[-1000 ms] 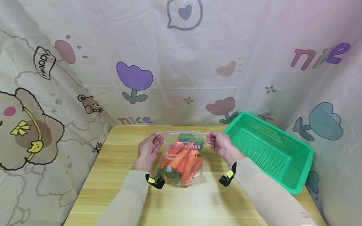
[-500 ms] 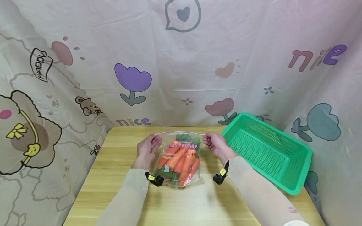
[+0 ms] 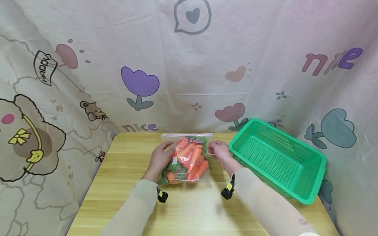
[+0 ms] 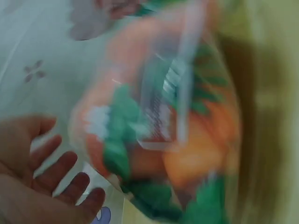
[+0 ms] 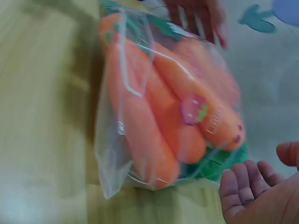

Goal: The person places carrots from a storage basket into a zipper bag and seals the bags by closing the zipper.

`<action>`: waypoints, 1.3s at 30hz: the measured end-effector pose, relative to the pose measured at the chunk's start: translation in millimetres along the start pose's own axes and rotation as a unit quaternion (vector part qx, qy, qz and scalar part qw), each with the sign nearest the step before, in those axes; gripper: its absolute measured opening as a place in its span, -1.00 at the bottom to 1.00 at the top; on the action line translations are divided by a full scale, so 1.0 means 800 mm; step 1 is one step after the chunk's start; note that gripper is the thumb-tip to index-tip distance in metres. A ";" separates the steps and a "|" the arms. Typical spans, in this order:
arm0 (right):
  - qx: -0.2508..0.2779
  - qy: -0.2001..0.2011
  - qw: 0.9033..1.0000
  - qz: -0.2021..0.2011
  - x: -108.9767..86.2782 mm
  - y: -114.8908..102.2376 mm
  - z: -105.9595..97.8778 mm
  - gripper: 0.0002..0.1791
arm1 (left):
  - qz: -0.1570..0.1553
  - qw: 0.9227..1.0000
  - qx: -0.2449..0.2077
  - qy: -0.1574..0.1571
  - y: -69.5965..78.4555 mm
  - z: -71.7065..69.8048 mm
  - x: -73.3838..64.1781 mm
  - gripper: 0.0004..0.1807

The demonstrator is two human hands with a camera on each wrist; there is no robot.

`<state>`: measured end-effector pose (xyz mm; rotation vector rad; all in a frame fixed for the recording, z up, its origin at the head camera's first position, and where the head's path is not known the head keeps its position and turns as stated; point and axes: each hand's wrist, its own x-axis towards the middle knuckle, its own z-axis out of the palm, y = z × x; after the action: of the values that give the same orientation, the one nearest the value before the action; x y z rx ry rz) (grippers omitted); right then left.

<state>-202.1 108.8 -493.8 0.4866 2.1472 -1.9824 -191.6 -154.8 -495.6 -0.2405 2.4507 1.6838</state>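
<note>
A clear zip bag (image 3: pixel 186 159) with pink lettering and a white rabbit print lies on the table, its zip strip along the far edge. Inside are several orange carrots (image 3: pixel 201 169) with green leafy parts. My left hand (image 3: pixel 160 159) is at the bag's left side, fingers loosely bent; the left wrist view shows this hand (image 4: pixel 42 172) with fingers spread, apart from the bag. On the other side is my right hand (image 3: pixel 220 153), nothing in it. In the right wrist view its fingertips (image 5: pixel 231 189) are right by the bag's corner, softly curled.
A green plastic basket (image 3: pixel 236 141) with perforated walls stands at the right of the wooden table (image 3: pixel 195 213), angled, close to my right forearm. A printed curtain (image 3: pixel 189 75) hangs behind the table and along both sides.
Both hands have let go of the bag's top corners and come down to its sides. The bag, held tilted up before, now lies flatter, its zip strip at the table's far edge.
</note>
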 end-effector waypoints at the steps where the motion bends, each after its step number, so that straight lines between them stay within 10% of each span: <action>1: -0.034 -0.002 0.999 -0.019 -0.004 0.003 0.005 -0.59 | 0.030 0.997 0.065 -0.021 -0.003 0.004 -0.002 -0.44; 5: -0.173 -0.034 0.980 -0.093 -0.017 0.019 0.024 -0.45 | 0.143 0.943 0.299 -0.037 -0.012 0.016 -0.006 -0.32; 9: -0.284 -0.067 0.943 -0.160 -0.024 0.036 0.033 -0.21 | 0.145 0.904 0.402 -0.028 -0.003 0.020 -0.014 -0.26; 13: -0.318 -0.085 0.925 -0.189 -0.024 0.046 0.034 -0.05 | 0.136 0.900 0.415 -0.006 0.006 0.020 -0.017 -0.22; 21: -0.297 -0.090 0.929 -0.200 -0.014 0.043 0.044 -0.03 | 0.199 0.876 0.437 -0.041 -0.005 0.039 -0.031 -0.27; 26: -0.273 -0.067 0.944 -0.171 -0.023 0.035 0.024 -0.09 | 0.187 0.867 0.459 -0.050 -0.018 0.016 -0.027 -0.13; 34: -0.264 0.031 0.947 -0.179 -0.037 0.022 -0.055 -0.28 | 0.140 0.882 0.447 -0.053 -0.023 -0.056 -0.024 -0.07; 39: -0.349 0.087 0.901 -0.243 -0.047 0.026 -0.102 -0.30 | 0.135 0.898 0.414 -0.055 -0.016 -0.070 -0.023 -0.09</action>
<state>-152.4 186.6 -492.6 -0.0045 3.0963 -1.1848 -172.7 -210.8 -483.7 0.3066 2.9280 0.5448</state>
